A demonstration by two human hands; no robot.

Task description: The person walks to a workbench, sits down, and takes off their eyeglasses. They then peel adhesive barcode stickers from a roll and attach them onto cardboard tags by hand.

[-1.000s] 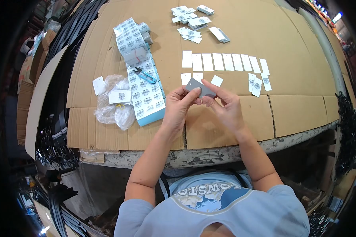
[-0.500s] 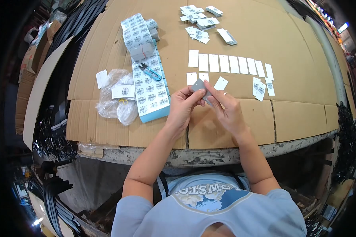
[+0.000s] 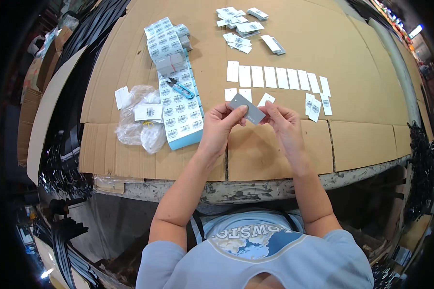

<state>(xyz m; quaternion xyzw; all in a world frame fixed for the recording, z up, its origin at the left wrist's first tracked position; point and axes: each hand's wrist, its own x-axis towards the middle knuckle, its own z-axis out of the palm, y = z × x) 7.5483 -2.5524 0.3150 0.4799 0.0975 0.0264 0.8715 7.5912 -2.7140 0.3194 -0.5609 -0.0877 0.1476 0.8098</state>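
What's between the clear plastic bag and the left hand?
A sheet of barcode stickers, lying on the cardboard. Head view shows it, with the plastic bag on one side and the left hand on the other.

1. You have bright, even light over the counter (image 3: 371,144); its shadows are soft.
2. Note the small glaring light (image 3: 416,31) at upper right and another (image 3: 47,273) at lower left.
3. Observe highlights on the clear plastic (image 3: 152,137).
4. Expect wide-angle bowing and black corners.
5. Fine print on the gray card (image 3: 247,110) is too small to read.
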